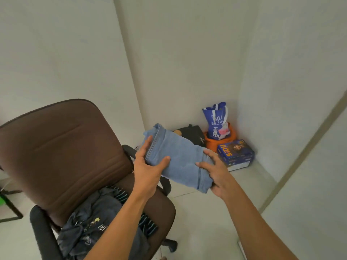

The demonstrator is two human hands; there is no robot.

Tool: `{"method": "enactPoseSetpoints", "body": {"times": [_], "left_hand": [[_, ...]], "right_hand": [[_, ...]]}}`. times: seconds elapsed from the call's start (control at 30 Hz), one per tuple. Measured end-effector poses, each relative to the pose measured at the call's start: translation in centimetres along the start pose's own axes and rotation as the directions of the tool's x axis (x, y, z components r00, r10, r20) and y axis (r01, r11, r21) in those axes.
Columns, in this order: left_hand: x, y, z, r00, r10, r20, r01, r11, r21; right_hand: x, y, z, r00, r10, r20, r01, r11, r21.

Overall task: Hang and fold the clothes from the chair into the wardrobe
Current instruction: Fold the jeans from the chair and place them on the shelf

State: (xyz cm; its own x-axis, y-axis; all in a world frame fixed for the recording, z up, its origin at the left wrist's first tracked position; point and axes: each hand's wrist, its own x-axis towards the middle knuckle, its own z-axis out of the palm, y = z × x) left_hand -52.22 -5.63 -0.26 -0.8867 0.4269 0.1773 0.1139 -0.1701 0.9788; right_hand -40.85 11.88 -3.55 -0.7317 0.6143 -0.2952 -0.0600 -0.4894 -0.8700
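A folded pair of light blue jeans (180,156) hangs in the air between my two hands, to the right of the chair. My left hand (148,166) grips the jeans' left end, thumb on top and fingers along the hem. My right hand (214,169) holds the right end, thumb over the fabric and fingers underneath. Lower left stands the brown office chair (62,151), with a dark grey printed shirt (93,222) and a dark striped garment (148,224) crumpled on its seat.
In the far corner sit a black bag (191,134), an orange bag (212,143) with a blue shopping bag (217,121) on it, and a blue box (236,152). White walls stand behind; a pale panel edge (300,156) runs along the right. A black frame (9,205) shows at far left.
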Motion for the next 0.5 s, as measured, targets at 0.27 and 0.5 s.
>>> {"method": "enactPoseSetpoints", "body": {"times": [0.27, 0.5], "left_hand": [[-5.6, 0.2, 2.9, 0.776, -0.567, 0.276, 0.567, 0.819, 0.087], [-14.7, -3.9, 7.0, 0.651, -0.506, 0.565, 0.378, 0.862, 0.336]], "right_hand": [[-11.7, 1.3, -10.2, 0.978, -0.196, -0.068, 0.191, 0.979, -0.072], [-24.7, 5.9, -17.0, 0.919, -0.23, -0.321, 0.168, 0.964, -0.207]]}}
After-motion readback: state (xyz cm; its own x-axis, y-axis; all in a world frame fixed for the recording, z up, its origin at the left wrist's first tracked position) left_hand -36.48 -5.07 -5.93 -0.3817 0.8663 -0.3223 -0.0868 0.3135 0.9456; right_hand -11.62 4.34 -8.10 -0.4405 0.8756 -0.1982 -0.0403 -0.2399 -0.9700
